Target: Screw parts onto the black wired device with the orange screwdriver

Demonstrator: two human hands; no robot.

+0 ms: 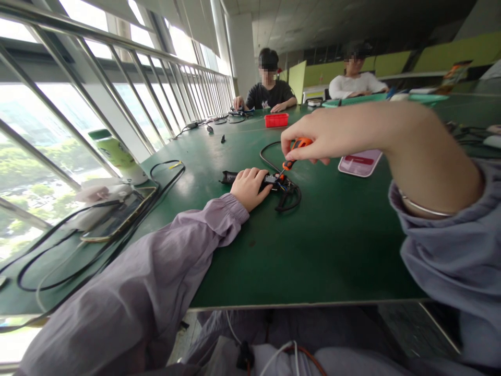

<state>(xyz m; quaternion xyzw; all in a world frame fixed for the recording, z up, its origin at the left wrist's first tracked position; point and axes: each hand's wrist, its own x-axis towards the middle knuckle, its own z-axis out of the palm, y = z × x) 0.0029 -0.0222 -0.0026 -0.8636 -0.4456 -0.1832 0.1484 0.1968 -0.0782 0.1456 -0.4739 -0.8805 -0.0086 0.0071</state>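
My left hand (251, 189) lies closed over a dark, elongated device (230, 177), pressing it to the green table. Wires and a black cable (291, 201) come out at the device's right end. An orange and black screwdriver (299, 144) is gripped from above in my right hand (309, 137). Its shaft slants down to the device's right end, where the tip seems to meet it; the exact contact is too small to make out.
On the left are a green bottle (119, 156), a phone (121, 214) and looped black cables (156, 201). A pink-framed phone (360, 163) lies right of the screwdriver. Farther off stands a red box (276, 120). Two people sit across the table, near a green tray (352, 100).
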